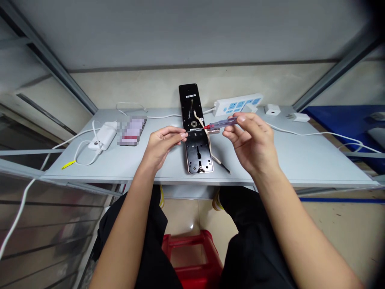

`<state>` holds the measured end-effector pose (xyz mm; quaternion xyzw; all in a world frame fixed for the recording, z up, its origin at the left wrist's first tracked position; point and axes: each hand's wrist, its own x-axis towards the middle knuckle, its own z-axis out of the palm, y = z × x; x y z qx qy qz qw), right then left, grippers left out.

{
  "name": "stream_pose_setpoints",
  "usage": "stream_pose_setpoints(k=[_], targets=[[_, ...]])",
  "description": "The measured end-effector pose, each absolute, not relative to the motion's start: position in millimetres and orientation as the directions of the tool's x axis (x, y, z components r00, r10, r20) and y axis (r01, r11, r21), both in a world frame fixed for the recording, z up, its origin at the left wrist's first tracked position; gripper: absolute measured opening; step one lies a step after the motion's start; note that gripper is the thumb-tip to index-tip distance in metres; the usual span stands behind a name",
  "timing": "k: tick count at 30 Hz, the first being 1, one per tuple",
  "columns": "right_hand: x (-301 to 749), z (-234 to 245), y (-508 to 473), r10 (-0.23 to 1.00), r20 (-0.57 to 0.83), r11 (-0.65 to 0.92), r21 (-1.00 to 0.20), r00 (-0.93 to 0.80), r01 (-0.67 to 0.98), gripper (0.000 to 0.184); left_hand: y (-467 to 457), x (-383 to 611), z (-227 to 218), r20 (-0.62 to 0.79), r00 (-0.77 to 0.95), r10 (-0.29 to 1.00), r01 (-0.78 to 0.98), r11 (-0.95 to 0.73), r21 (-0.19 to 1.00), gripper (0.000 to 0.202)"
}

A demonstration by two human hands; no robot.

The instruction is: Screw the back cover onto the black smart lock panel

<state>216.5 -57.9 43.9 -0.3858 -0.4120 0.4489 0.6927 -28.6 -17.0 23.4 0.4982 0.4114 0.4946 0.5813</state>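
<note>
Right hand [251,142] grasping screwdriver [221,123] by clear handle, held level above black lock panel [195,132] lying on table [300,156]; left hand [164,144] pinching screwdriver tip; power strip [239,104] behind

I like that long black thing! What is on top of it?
A beige cable lies along the black panel. The left hand and right hand hold a screwdriver over it, covering part of its middle.

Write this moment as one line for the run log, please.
right hand: holds screwdriver | left hand: fingertips at its tip | lock panel: flat on table, below the hands
</note>
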Motion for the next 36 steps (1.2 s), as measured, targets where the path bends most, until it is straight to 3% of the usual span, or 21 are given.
stream_pose_setpoints(k=[15, 27, 33, 36], targets=[[215, 43, -59, 0.939, 0.23, 0.303, -0.906, 0.256, -0.298, 0.022, -17, -31, 20, 0.031, 0.225, 0.974, -0.164, 0.006, 0.986, 0.028], [212, 41, -56, 0.928, 0.305, 0.355, -0.899, 0.215, -0.257, 0.033, -18, -34, 21, 0.036, 0.232, 0.972, -0.138, -0.004, 0.99, 0.03], [211, 42, -57, 0.916, 0.316, 0.376, -0.892, 0.246, -0.251, 0.032, -20, -47, 30, -0.103, 0.293, 0.951, -0.047, 0.121, 0.991, 0.049], [209, 44, -58, 0.914, 0.318, 0.38, -0.888, 0.252, -0.259, 0.03, -17, -51, 28, -0.062, 0.2, 0.978, 0.013, 0.061, 0.998, 0.033]])
